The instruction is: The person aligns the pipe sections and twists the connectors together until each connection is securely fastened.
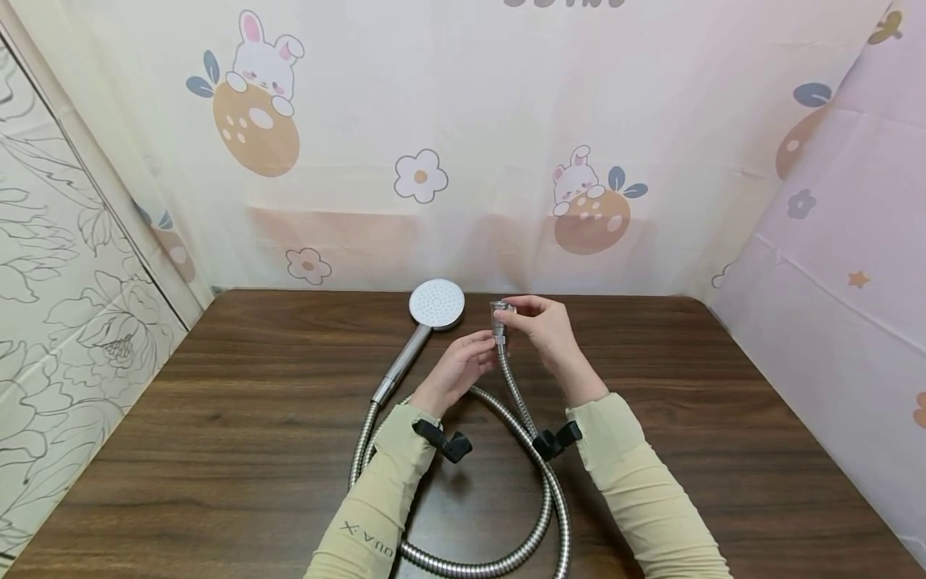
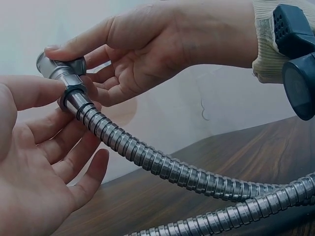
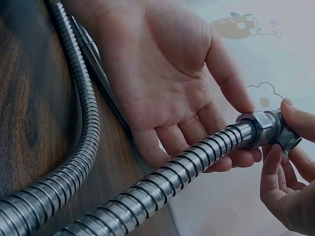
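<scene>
My right hand (image 1: 551,331) grips a chrome fitting (image 1: 498,315) between thumb and fingers, raised above the tabletop. In the right wrist view, a side outlet shows on that fitting (image 3: 286,140). Screwed or seated below it is the hex nut (image 3: 256,127) of a ribbed metal shower hose (image 3: 162,179). My left hand (image 1: 460,368) pinches this nut between thumb and fingers, with the smallest finger free of it. From the nut the hose runs down to the table in loops. A shower head (image 1: 436,304) lies at the hose's other end, its white spray face up.
The loops of hose (image 1: 470,569) spread between my forearms over a dark wooden table (image 1: 694,450). Behind the table's far edge hangs a patterned curtain (image 1: 477,104). Black wrist cameras (image 1: 443,441) sit on both sleeves, close to the hose.
</scene>
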The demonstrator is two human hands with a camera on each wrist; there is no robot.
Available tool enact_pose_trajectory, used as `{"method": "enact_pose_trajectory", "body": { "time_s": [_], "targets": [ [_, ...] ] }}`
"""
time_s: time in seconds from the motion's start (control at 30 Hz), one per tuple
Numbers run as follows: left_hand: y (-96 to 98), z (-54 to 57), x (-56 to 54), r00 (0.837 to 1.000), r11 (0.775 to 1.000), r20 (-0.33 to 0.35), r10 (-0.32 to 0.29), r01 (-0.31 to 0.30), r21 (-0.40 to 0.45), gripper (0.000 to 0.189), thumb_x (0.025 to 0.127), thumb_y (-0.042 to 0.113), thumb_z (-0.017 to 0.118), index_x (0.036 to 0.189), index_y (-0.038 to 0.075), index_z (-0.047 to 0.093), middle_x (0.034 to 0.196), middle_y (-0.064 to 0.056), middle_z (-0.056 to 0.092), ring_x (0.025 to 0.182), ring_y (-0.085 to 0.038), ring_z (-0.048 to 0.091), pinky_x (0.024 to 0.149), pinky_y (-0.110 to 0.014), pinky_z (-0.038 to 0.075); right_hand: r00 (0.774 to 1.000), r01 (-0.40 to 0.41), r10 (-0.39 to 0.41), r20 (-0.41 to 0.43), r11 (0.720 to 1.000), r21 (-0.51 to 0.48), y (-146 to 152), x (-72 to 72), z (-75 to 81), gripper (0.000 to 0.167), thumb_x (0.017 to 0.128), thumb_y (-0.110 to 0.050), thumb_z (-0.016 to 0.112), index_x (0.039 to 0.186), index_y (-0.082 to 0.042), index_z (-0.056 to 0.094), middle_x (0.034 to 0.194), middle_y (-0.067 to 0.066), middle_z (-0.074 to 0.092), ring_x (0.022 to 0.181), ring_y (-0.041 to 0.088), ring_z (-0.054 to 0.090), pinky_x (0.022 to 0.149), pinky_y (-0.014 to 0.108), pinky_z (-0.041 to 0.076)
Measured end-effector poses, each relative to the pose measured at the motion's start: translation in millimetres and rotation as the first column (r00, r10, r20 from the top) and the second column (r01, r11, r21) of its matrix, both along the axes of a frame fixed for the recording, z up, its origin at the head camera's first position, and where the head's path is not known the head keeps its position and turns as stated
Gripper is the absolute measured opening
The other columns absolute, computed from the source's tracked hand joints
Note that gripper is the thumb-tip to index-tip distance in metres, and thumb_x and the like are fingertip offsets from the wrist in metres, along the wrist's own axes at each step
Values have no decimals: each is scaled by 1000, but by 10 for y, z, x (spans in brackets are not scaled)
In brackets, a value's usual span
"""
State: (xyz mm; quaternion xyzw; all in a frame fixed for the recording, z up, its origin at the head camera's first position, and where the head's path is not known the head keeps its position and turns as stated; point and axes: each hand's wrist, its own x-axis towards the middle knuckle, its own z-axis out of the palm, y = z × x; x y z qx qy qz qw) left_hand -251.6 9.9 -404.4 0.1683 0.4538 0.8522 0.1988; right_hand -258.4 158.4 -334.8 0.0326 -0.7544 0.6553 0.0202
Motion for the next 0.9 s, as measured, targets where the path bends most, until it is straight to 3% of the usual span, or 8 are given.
{"method": "enact_pose_trajectory", "body": {
  "time_s": [0.43,0.9],
  "targets": [
    [-3,1,11,1000,1000,-3,22,-22,-11,24,93,4,40,90,16,61,85,6,66,85,-11,60,86,-35,37,1000,11,-11,8,1000,-7,-10,-2,-11,38,75,-14,74,106,4,63,82,-4,59,77,10,52,64,21,45],
    [1,-12,2,999,997,2,47,-47,-60,19,93,5,43,90,16,59,82,8,62,81,-8,56,93,-46,30,1000,-3,3,7,1000,3,3,-3,-11,39,75,-15,74,107,4,63,84,-4,58,77,10,52,65,21,45]
  ]
}}
